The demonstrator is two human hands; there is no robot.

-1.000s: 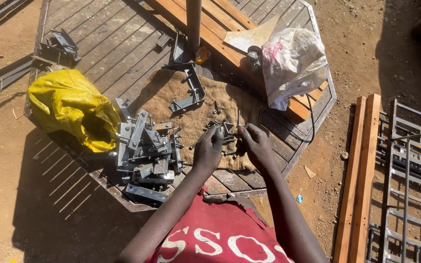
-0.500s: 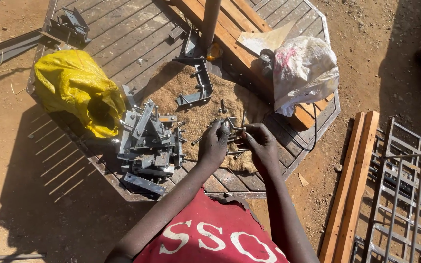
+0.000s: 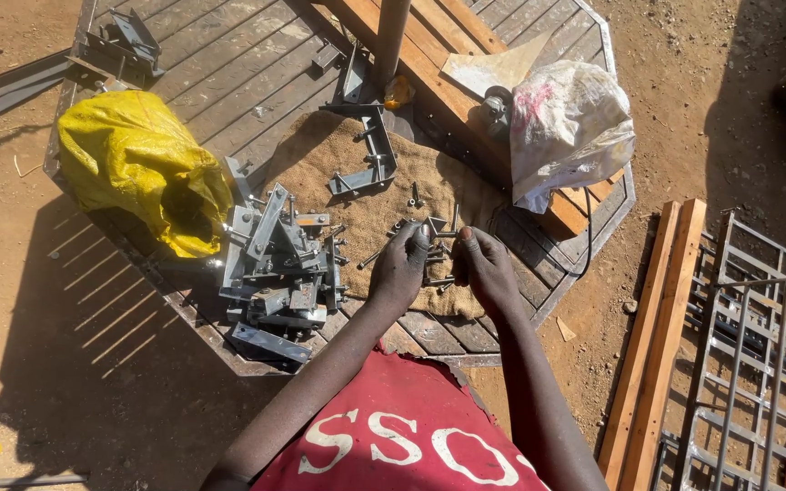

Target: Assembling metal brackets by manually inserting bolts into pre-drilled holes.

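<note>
On the burlap cloth (image 3: pixel 384 195) over the tabletop (image 3: pixel 229 64), a small bolt (image 3: pixel 437 229) is pinched by both hands. The grip of the left hand (image 3: pixel 399 268) and of the right hand (image 3: pixel 486 271) is pressed together on it, just beside a pile of metal brackets (image 3: pixel 277 264).

We count two bare hands, left (image 3: pixel 399 268) and right (image 3: pixel 487 270), one crumpled yellow plastic sack (image 3: pixel 138 168), one white plastic bag (image 3: pixel 568 127), one brown burlap cloth (image 3: pixel 370 200), one heap of grey metal brackets (image 3: pixel 277 268), two long wooden planks (image 3: pixel 657 336).

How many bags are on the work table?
2: a yellow bag at the left edge, and a whitish plastic bag at the right, on the planks. Others may be hidden.
</note>
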